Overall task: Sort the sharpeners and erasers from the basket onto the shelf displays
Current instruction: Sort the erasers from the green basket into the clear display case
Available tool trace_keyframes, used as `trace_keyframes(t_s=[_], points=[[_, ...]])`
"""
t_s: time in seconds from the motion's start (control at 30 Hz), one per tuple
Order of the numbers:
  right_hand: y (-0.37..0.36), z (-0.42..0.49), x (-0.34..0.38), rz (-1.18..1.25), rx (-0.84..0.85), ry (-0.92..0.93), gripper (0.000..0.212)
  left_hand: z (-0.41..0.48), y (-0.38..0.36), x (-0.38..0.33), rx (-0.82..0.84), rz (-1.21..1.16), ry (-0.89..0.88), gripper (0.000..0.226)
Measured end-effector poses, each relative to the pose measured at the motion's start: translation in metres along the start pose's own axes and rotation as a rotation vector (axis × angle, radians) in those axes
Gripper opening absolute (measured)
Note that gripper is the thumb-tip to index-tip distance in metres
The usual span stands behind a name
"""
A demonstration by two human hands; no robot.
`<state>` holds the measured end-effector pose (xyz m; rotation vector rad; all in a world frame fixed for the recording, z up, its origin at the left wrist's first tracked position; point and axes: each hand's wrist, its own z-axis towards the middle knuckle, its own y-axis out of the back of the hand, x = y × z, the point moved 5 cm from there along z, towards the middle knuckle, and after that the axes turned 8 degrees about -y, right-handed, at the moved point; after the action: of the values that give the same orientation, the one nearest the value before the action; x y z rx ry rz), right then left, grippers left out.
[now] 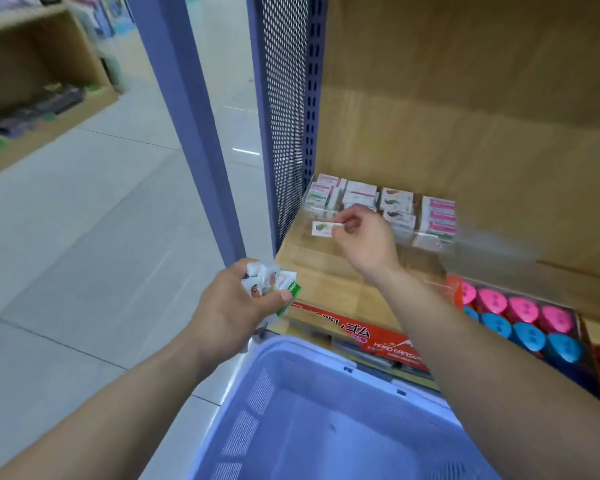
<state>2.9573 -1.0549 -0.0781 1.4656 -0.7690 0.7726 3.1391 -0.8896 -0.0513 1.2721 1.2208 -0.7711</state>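
Note:
My left hand (232, 310) grips a bunch of small white wrapped erasers (269, 284), one with a green end, just above the basket's far left corner. My right hand (364, 237) reaches over the wooden shelf (312, 268) and pinches a single white eraser (321, 228) with a green picture, holding it in front of the clear display tray of stacked eraser packs (378, 202). The lilac plastic basket (291, 375) sits below both arms; its visible inside looks bare.
A red eraser box (361, 336) lies at the shelf front. Pink and blue round sharpeners (520, 320) fill a tray on the right. A blue perforated shelf upright (284, 116) stands left of the shelf. A tiled aisle and another shelf unit (32, 81) lie to the left.

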Motion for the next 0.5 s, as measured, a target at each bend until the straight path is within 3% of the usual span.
trace_keyframes(t_s=[0.3, 0.43, 0.5], points=[[0.037, -0.004, -0.040, -0.193, -0.017, 0.024, 0.005, 0.011, -0.013, 0.011, 0.036, 0.030, 0.012, 0.023], [0.064, -0.012, -0.045, -0.121, -0.129, 0.058, 0.014, 0.013, -0.022, 0.011, 0.071, 0.004, 0.005, 0.024], [0.079, -0.014, -0.056, -0.217, -0.153, 0.031, 0.015, 0.014, -0.025, 0.011, 0.080, 0.007, 0.003, 0.026]])
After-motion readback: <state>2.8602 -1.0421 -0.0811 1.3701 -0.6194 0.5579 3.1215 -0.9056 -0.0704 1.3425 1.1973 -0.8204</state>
